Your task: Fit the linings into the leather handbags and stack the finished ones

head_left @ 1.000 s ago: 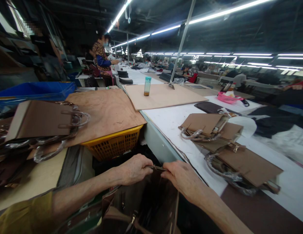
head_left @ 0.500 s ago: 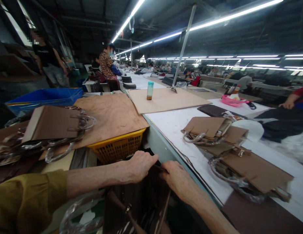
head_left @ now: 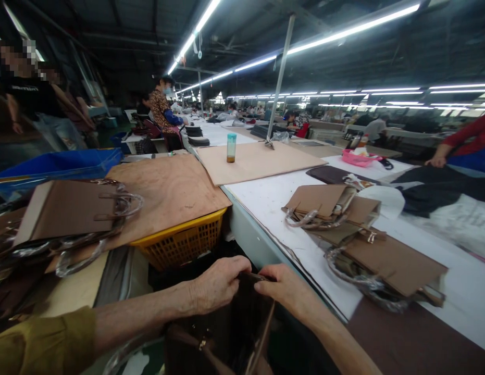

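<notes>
A dark brown handbag (head_left: 219,341) hangs low in front of me, its mouth facing up and its lower part out of frame. My left hand (head_left: 222,281) is closed on the far end of its top edge. Close beside it, my right hand (head_left: 279,284) pinches the same edge between thumb and fingers. A small metal fitting (head_left: 203,344) shows on the bag's strap. The inside of the bag is too dark to make out.
Brown handbags (head_left: 398,265) with plastic-wrapped handles lie on the white table to the right. More bags (head_left: 70,208) are piled left, near a blue bin (head_left: 66,166). A yellow crate (head_left: 183,237) stands under a board (head_left: 168,182). A bottle (head_left: 231,148) stands farther back. Co-workers are nearby.
Both hands have come slightly lower and closer together on the bag's edge, and the bag has turned a little. My view has shifted slightly right. The person at far left has come nearer.
</notes>
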Available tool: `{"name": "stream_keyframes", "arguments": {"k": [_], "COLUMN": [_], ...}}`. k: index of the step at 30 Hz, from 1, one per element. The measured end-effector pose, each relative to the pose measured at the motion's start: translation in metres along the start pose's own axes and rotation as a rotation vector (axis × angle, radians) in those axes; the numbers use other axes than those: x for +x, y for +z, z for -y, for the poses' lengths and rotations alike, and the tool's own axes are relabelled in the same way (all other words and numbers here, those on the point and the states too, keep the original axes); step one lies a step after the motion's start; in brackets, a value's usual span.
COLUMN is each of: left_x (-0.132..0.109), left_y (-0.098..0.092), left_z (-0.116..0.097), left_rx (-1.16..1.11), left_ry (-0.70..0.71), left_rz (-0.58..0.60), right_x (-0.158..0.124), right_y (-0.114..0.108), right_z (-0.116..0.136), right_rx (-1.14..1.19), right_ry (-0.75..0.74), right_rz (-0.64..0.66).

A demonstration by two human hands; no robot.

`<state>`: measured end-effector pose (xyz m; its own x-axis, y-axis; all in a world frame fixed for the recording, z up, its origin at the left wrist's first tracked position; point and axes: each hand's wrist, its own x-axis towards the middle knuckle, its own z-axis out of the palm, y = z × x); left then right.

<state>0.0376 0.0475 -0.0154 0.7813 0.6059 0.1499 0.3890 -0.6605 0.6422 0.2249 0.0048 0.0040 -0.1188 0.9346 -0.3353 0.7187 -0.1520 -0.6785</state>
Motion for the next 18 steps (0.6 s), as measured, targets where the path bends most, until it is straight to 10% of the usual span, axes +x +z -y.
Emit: {"name": "stream_keyframes", "arguments": {"k": [18], "left_x": [0.002], "left_y": [0.019], "left_z": [0.003], "left_rx": [0.058], "left_ry": [-0.026], "left_rz": [-0.05], "right_x": [0.006], "right_y": [0.01], "right_z": [-0.004], "right_rx": [0.002], "right_ry": [0.003], "right_rz": [-0.04]}}
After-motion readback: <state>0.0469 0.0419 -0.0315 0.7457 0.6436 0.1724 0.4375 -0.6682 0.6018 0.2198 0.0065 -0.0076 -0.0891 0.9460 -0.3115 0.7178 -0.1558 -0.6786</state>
